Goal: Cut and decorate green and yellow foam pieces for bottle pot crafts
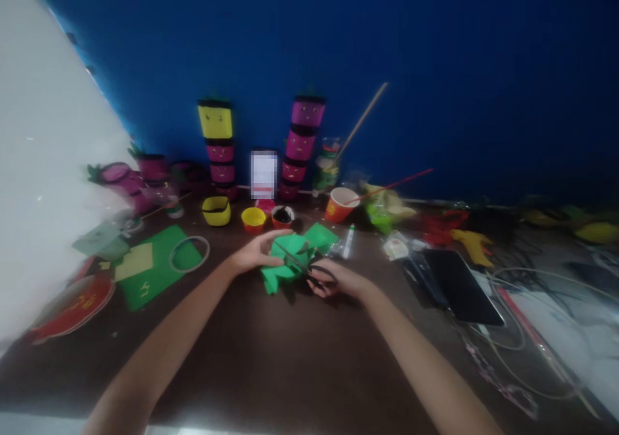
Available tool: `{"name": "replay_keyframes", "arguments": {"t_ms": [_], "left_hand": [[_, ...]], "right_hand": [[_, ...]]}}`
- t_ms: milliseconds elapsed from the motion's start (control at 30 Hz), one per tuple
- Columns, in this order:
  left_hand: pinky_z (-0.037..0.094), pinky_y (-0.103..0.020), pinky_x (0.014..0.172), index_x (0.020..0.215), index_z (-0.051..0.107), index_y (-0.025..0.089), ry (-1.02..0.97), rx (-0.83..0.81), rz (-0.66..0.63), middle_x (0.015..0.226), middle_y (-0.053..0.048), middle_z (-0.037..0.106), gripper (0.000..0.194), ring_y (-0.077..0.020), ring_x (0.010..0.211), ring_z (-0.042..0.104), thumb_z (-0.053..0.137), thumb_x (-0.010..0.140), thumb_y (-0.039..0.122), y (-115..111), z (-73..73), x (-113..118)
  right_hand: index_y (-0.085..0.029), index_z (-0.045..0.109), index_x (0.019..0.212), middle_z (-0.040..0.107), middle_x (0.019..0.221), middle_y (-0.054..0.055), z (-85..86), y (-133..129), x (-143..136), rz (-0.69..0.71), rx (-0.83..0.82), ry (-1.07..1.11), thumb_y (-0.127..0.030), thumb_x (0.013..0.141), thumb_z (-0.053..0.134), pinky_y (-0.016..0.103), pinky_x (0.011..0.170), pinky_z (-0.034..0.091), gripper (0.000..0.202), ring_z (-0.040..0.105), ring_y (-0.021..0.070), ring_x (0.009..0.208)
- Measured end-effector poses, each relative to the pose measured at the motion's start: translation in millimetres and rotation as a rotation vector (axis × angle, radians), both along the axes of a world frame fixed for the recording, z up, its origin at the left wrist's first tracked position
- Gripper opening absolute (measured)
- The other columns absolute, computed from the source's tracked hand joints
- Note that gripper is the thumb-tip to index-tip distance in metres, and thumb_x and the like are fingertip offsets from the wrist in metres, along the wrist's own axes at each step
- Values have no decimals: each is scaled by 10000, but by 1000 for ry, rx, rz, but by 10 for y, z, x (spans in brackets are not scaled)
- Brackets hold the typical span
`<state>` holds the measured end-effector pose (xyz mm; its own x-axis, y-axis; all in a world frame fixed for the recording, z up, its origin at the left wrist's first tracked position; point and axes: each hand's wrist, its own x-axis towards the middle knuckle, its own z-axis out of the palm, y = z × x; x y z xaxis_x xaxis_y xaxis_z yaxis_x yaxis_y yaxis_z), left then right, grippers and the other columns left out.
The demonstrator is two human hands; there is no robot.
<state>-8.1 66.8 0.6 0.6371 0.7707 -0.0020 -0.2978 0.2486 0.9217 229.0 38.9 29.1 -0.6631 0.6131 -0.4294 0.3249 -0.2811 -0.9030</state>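
Near the middle of the table, my left hand (261, 252) is closed on a green craft sheet (285, 270) with an uneven, cut outline. My right hand (336, 278) grips a pair of scissors (322, 275) by its dark handles. The blades reach left across the green sheet; blur hides whether they are apart. Another green piece (320, 236) lies just behind the scissors. A white marker with a green end (349, 240) rests on the table to the right of it.
Behind my hands stand a yellow cup (254, 218), a cup with dark contents (283, 216) and a red-white paper cup (342, 204) holding sticks. Purple stacked figures (300, 145) lean at the blue wall. Left lies a green sheet (159, 267); right, a black tablet (461, 287) and cables.
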Motion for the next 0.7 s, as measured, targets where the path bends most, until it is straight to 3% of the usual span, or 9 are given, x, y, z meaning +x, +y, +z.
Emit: {"name": "replay_keyframes", "arguments": {"t_ms": [333, 700], "left_hand": [[503, -312, 830, 1330, 367, 184, 61, 59, 43, 1188, -151, 570, 843, -241, 1040, 582, 767, 592, 113, -87, 42, 45], [484, -340, 869, 1321, 391, 194, 37, 106, 23, 1180, -144, 577, 836, -269, 1098, 548, 772, 582, 111, -75, 35, 36]], "right_hand": [[-127, 521, 673, 541, 517, -7, 73, -103, -93, -39, 27, -30, -560, 784, 482, 162, 364, 192, 448, 345, 41, 393], [-146, 512, 629, 519, 474, -22, 61, -59, -101, -46, -28, -82, -587, 727, 535, 166, 359, 208, 453, 396, 54, 390]]}}
